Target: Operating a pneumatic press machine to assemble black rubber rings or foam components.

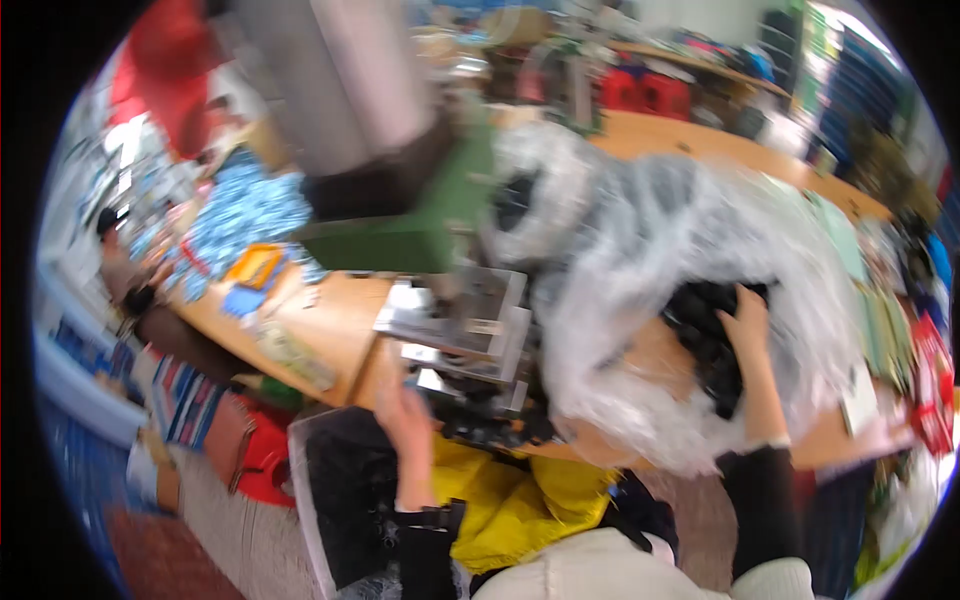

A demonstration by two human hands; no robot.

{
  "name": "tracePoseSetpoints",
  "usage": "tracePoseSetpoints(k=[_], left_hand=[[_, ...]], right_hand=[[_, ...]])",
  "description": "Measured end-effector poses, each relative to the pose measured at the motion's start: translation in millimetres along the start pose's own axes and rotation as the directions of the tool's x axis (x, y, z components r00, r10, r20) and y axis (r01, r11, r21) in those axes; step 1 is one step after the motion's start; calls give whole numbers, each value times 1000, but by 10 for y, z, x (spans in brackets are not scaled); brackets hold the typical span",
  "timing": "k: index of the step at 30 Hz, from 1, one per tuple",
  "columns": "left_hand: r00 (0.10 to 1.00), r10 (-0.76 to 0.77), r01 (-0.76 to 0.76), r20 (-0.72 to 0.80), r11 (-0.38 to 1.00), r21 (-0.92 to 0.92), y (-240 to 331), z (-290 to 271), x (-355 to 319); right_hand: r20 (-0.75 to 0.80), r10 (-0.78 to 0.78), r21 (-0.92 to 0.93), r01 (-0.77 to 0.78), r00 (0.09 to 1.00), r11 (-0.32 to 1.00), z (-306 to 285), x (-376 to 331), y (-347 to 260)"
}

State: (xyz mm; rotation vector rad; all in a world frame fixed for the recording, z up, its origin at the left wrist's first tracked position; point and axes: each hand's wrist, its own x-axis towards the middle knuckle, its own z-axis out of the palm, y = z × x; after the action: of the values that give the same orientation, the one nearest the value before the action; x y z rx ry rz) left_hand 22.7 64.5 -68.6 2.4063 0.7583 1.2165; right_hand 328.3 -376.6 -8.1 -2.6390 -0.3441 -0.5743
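My right hand [748,325] reaches into a large clear plastic bag [600,330] on the table. It rests on a heap of small black parts [703,345], with thumb and finger apart; its other fingertips are partly hidden. My left hand [402,415] is smeared by motion and stands upright beside the metal die block [465,325] of a press. That press has a green body [400,235] and a thick grey column [350,80]. Below my left hand sits a bin [345,490] lined with dark material and holding black pieces.
Blue pieces [245,205] lie heaped at the far left of the wooden table [330,310], near an orange tray [254,265]. Another person [135,275] sits there. Yellow cloth [510,500] covers my lap. A red stool [262,450] stands at left; red bins [645,93] are behind.
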Motion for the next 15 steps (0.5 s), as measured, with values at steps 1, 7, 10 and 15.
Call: tracePoseSetpoints(k=[1,7,10,15], left_hand=[[998,-14,8,-59,995,-101,330,-21,44],[952,279,-306,-130,901,-309,1325,-132,418],[994,-17,-47,-112,838,-544,1452,153,515],[992,-93,33,-87,848,-530,1563,205,590]], right_hand=[[-6,68,-34,-68,998,997,-82,9,64],[-195,78,493,29,978,869,-105,-500,382],[74,185,796,-170,980,581,-346,-732,-87],[152,-28,922,-132,988,364,-573,-1030,-1162]])
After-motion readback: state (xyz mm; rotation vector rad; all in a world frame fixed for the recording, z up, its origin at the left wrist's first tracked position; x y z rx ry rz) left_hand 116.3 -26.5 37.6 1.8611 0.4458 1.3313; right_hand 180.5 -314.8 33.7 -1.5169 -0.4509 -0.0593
